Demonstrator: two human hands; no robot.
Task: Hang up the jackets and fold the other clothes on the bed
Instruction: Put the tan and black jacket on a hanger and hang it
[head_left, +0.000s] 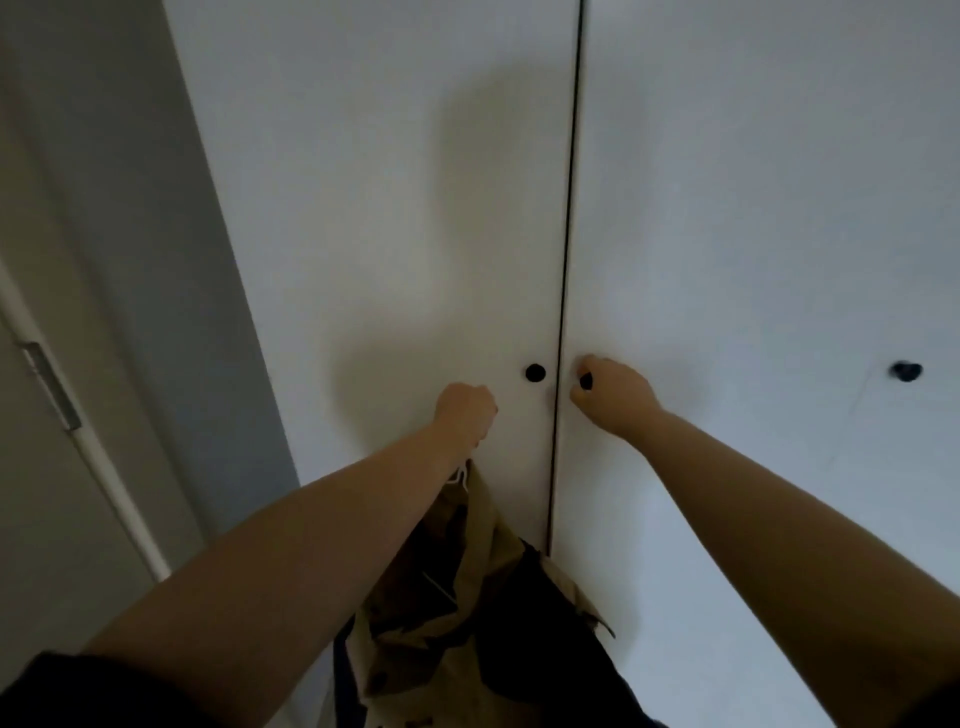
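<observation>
**Two hands at the wardrobe, jackets hanging from the left**

Two bare forearms reach forward, and a dark sleeve (78, 691) is cut off at the lower left corner. Between the arms hang the jackets (467, 623), a tan one and a dark one bunched together. The bottom edge crops them, and whether there are more than two I cannot tell.

The left hand (465, 410) is fisted tight over the top of the bundle. A white scrap just under the wrist is too small to name. The right hand (613, 392) pinches the middle knob (585, 381), half covering it.

There are three black knobs. The left knob (535, 372) is bare and the far knob (906, 371) is blurred. Two white doors (389, 208) meet at one dark seam. At the left are a grey wall (171, 260) and one metal handle (52, 384).
</observation>
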